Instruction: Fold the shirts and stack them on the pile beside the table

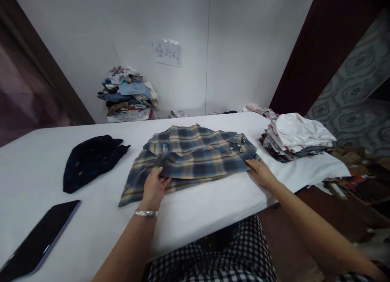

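A plaid shirt in blue, grey and yellow lies across the white-covered table, its near side folded over and its collar toward the right. My left hand, with a silver bracelet at the wrist, pinches the folded near edge left of the middle. At the near right corner, by the collar end, my right hand grips the same edge with thumb on top. Part of the shirt's lower left spreads out flat beneath the fold.
Left of the shirt lie a dark navy garment and a black phone. Folded clothes are stacked at right. A tall clothes pile stands by the back wall, near a handwritten sign. The table edge is close to my body.
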Demonstrator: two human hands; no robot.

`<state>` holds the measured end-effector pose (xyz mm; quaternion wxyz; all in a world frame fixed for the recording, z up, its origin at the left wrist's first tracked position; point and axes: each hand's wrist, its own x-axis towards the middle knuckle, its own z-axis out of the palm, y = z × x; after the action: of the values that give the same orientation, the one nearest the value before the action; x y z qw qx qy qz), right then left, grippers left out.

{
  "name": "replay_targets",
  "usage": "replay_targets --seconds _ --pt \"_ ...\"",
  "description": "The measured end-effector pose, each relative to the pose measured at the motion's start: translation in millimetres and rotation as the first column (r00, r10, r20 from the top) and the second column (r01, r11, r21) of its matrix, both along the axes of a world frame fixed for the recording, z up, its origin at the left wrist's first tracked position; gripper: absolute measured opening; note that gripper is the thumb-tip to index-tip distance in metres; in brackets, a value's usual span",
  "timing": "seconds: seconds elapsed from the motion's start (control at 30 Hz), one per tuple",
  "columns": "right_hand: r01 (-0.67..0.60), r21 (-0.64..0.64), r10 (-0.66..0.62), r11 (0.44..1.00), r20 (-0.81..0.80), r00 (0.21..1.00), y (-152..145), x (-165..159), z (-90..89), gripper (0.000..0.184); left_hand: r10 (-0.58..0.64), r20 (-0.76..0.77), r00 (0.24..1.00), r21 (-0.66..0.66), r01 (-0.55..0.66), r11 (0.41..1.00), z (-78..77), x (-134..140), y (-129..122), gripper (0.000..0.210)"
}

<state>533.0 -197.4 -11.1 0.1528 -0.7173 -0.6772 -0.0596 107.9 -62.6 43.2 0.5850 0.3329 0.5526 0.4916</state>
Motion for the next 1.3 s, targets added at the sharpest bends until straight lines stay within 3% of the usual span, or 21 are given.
replay_targets --seconds 0.07,0.17,0.27,0.33,0.4,0.5,0.57,0.7,0.83,1.03,1.1,1.2,1.3 --pt "-0.031 0.003 0.031 1.0 -0.04 0.999 1.2 3.9 0.3 0.05 0.043 0.0 0.999 -0.024 -0.043 0.999 -2.4 -11.6 -3.0 0.026" --pt "-0.047 -0.048 0.045 0.998 -0.05 0.998 5.5 15.7 5.5 0.051 0.078 -0.168 0.983 0.003 -0.078 0.997 -1.5 -19.8 -1.0 0.039" --pt "0.005 -0.07 -0.006 0.998 -0.02 1.0 15.5 33.1 18.7 0.05 0.064 -0.362 0.93 0.126 -0.019 0.992 0.7 -23.3 0.4 0.045" --pt "0.057 -0.015 -0.057 0.998 -0.011 0.998 23.8 43.0 28.4 0.051 0.05 -0.484 0.874 0.208 0.06 0.976 0.3 -26.4 -1.1 0.046" --pt "0.124 0.021 -0.124 0.992 -0.005 0.992 30.8 48.7 33.5 0.052 0.017 -0.678 0.735 0.219 0.18 0.959 -2.1 -30.0 -3.8 0.042" --pt "0.207 -0.042 -0.208 0.977 0.0 0.978 35.0 49.5 28.0 0.048 -0.098 -0.898 0.428 0.067 0.355 0.933 -6.2 -33.9 -8.1 0.031" --pt "0.212 -0.088 -0.213 0.973 -0.009 0.977 33.2 48.3 19.5 0.045 -0.158 -0.93 0.333 -0.017 0.39 0.921 -6.4 -34.5 -10.3 0.032" --pt "0.203 -0.097 -0.208 0.974 -0.047 0.977 25.1 50.4 10.0 0.046 -0.177 -0.932 0.316 -0.052 0.369 0.928 -0.2 -34.3 -12.2 0.036" --pt "0.257 -0.095 -0.267 0.962 -0.114 0.957 20.3 58.3 14.5 0.041 -0.173 -0.943 0.285 -0.061 0.363 0.93 2.3 -37.2 -11.3 0.038" --pt "0.405 -0.047 -0.407 0.913 -0.164 0.899 18.3 50.9 22.9 0.042 -0.215 -0.966 0.142 -0.129 0.456 0.881 -3.9 -39.9 -7.0 0.035" --pt "0.333 0.029 -0.322 0.943 -0.188 0.928 20.2 30.4 25.3 0.044 -0.223 -0.967 0.126 -0.144 0.451 0.881 -3.4 -38.5 -7.3 0.035" --pt "0.041 0.12 -0.012 0.992 -0.233 0.972 28.7 -16.1 30.1 0.046 -0.208 -0.969 0.135 -0.133 0.427 0.895 1.5 -34.9 -11.6 0.033" --pt "-0.172 0.069 0.183 0.983 -0.223 0.957 43.7 -61.1 36.0 0.055 -0.134 -0.979 0.155 -0.061 0.405 0.912 7.9 -31.1 -18.1 0.032"
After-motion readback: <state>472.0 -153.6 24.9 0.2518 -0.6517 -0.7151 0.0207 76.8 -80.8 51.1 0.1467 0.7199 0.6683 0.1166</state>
